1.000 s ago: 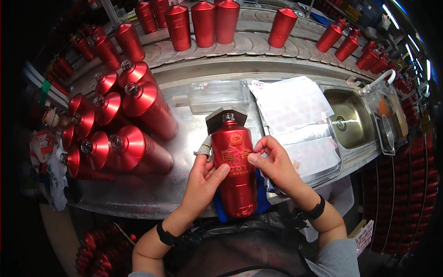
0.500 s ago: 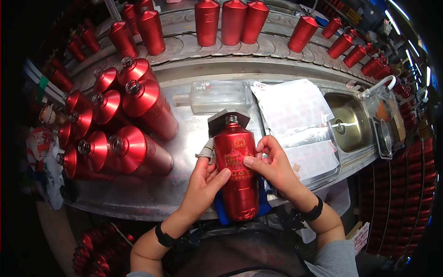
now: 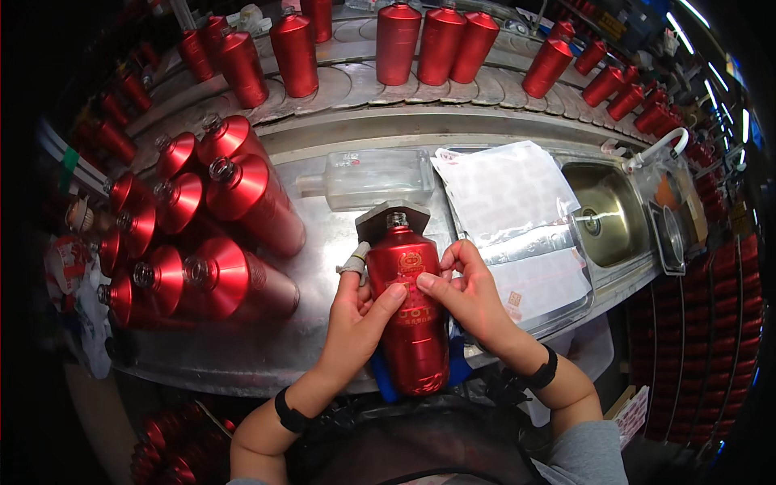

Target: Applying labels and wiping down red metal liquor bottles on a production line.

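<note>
A glossy red glass bottle (image 3: 415, 356) with gold print lies tilted in front of me, its clear open neck pointing away. My left hand (image 3: 360, 311) grips its left side, thumb pressed on the printed front; a pale wrap (image 3: 353, 259) covers one of its fingertips. My right hand (image 3: 469, 291) holds the other side, its thumb on the front close to the left thumb and its index finger bent. Behind the neck stands a dark angular block (image 3: 394, 217), and a blue piece (image 3: 458, 361) shows under the bottle. The fingers beneath the bottle are partly hidden.
Several uncapped red bottles (image 3: 255, 194) crowd the metal table's left side. Beyond the block lies a clear rectangular bottle (image 3: 380, 179). Printed sheets (image 3: 509, 190) lie to the right, beside a steel sink (image 3: 606, 214). A plate conveyor (image 3: 347, 87) carrying red bottles crosses the back.
My left thumb has slid up and inward on the bottle's front, and the right thumb has shifted slightly. Bottles on the conveyor have moved to the right.
</note>
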The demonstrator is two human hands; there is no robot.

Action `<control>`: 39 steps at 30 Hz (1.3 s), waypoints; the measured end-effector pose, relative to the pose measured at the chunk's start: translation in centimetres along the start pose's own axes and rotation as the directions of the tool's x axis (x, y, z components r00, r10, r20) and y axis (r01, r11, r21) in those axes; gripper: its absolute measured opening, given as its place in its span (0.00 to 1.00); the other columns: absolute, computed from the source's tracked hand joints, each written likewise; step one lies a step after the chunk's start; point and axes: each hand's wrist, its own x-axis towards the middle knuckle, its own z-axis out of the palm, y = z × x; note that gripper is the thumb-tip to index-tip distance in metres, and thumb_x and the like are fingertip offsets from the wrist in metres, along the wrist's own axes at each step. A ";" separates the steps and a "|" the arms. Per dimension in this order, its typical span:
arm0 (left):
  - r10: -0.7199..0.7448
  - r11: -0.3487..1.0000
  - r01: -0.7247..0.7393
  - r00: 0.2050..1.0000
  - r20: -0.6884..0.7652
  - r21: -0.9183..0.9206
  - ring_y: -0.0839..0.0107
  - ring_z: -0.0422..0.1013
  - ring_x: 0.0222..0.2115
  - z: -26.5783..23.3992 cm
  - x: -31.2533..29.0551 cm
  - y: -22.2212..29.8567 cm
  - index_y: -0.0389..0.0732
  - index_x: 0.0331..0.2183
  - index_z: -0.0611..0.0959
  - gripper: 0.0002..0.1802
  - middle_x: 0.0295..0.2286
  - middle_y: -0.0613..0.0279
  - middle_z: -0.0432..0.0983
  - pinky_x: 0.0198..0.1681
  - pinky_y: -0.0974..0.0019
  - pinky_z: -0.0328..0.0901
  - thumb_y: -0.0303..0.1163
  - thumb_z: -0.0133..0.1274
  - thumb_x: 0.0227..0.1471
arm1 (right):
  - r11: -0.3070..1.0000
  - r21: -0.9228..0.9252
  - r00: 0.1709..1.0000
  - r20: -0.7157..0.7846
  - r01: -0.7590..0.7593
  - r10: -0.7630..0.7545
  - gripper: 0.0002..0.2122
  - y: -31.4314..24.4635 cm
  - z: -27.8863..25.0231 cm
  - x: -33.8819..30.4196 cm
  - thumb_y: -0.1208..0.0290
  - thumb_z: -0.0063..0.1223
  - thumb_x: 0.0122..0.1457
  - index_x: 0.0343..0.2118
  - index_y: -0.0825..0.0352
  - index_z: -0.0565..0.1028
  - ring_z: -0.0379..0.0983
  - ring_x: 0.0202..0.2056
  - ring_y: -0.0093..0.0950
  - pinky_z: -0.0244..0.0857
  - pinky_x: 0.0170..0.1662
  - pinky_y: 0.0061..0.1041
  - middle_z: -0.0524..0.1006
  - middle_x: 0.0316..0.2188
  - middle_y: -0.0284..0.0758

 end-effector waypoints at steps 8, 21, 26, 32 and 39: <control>-0.014 1.000 0.014 1.000 0.015 0.002 0.70 0.69 0.49 -0.5 0.3 0.3 0.35 0.63 0.50 0.39 0.51 0.51 0.68 0.52 0.67 0.65 0.29 0.53 0.58 | 0.999 -0.036 1.000 0.003 0.014 -0.014 0.19 -0.3 -0.2 1.1 0.66 0.66 0.53 0.33 0.64 0.62 0.60 0.27 0.10 0.59 0.27 0.11 0.63 0.27 0.26; -0.031 0.999 0.030 0.998 0.050 0.022 0.69 0.67 0.51 -1.1 0.5 0.0 0.36 0.64 0.48 0.41 0.52 0.49 0.66 0.53 0.66 0.65 0.29 0.53 0.58 | 0.989 -0.141 0.999 -0.031 -0.036 0.032 0.21 -0.2 0.3 1.8 0.66 0.68 0.50 0.34 0.63 0.61 0.64 0.26 0.11 0.63 0.27 0.13 0.67 0.26 0.27; -0.036 0.999 0.035 0.999 0.031 0.034 0.69 0.67 0.50 -1.0 0.8 -0.1 0.36 0.63 0.49 0.40 0.52 0.49 0.66 0.53 0.66 0.65 0.29 0.53 0.58 | 0.997 -0.067 0.999 -0.011 -0.035 0.035 0.21 -0.3 0.3 2.0 0.67 0.67 0.52 0.33 0.63 0.60 0.65 0.27 0.12 0.63 0.27 0.13 0.68 0.25 0.27; -0.007 0.998 0.005 1.000 0.020 0.070 0.70 0.68 0.50 -1.3 1.0 -0.3 0.35 0.63 0.49 0.39 0.52 0.50 0.67 0.53 0.67 0.65 0.30 0.52 0.59 | 0.998 -0.055 1.000 -0.008 -0.023 0.023 0.21 -0.2 0.9 2.5 0.68 0.66 0.53 0.32 0.63 0.58 0.64 0.27 0.12 0.62 0.27 0.14 0.68 0.24 0.27; 0.014 0.999 -0.015 1.000 0.007 0.032 0.71 0.69 0.49 -0.9 1.2 -0.4 0.35 0.63 0.50 0.37 0.50 0.51 0.68 0.52 0.68 0.65 0.31 0.51 0.60 | 0.985 -0.173 0.998 -0.061 -0.015 0.004 0.21 0.2 1.0 3.0 0.64 0.66 0.53 0.29 0.63 0.59 0.57 0.25 0.13 0.58 0.26 0.16 0.64 0.22 0.25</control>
